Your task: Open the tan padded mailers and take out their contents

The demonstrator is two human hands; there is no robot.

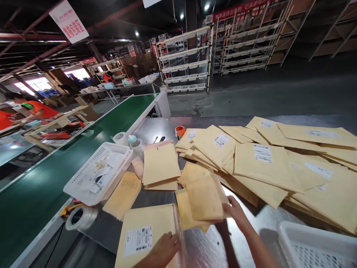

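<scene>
Warehouse floor with shelving racks [185, 59] in the back, and up front a steel table [156, 126] next to a green conveyor [83, 149]. Left hand [164, 249] lies flat, fingers spread, on a labelled mailer [145, 234] at the near edge – pressing on it, not gripping. Right hand [237, 212] pinches the edge of a blank mailer [205, 199] lying on a few more blank ones mid-table. Big heap of labelled mailers [279, 160] sprawls to the right. White tray [97, 173] of paper slips sits left, tape roll [80, 217] just in front of it – another basket [318, 245] is at the near right
</scene>
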